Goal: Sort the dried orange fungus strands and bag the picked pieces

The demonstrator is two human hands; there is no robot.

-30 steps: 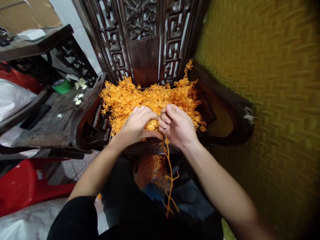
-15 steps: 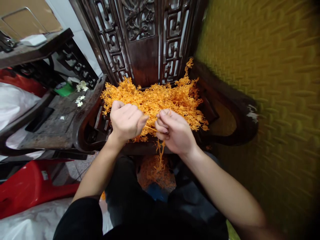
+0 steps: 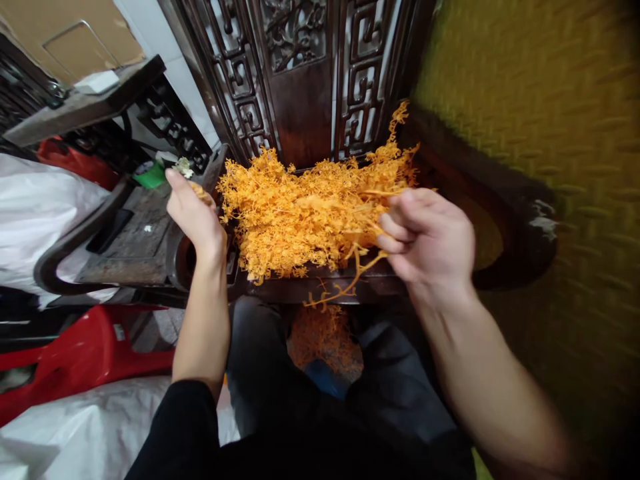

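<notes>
A heap of orange artificial sprigs (image 3: 300, 207) covers the seat of a dark carved wooden chair (image 3: 300, 120). My right hand (image 3: 433, 237), right of the heap, is closed around thin orange stems (image 3: 363, 270); one bent, branched stem hangs from it towards the lower left. My left hand (image 3: 195, 210) is raised at the heap's left side, thumb up and fingers curled. A small yellowish bit shows by its fingers, too unclear to name.
On the left stand another wooden chair (image 3: 133, 257), a green tape roll (image 3: 150, 175), white sacks (image 3: 47, 213) and a red plastic chair (image 3: 93, 347). Orange scraps (image 3: 323, 333) lie in a container between my knees. A yellow-green textured surface (image 3: 540, 133) rises on the right.
My hands were together over the front of the heap and have parted: the left swung left, the right moved right with the orange stems. The view shifted slightly.
</notes>
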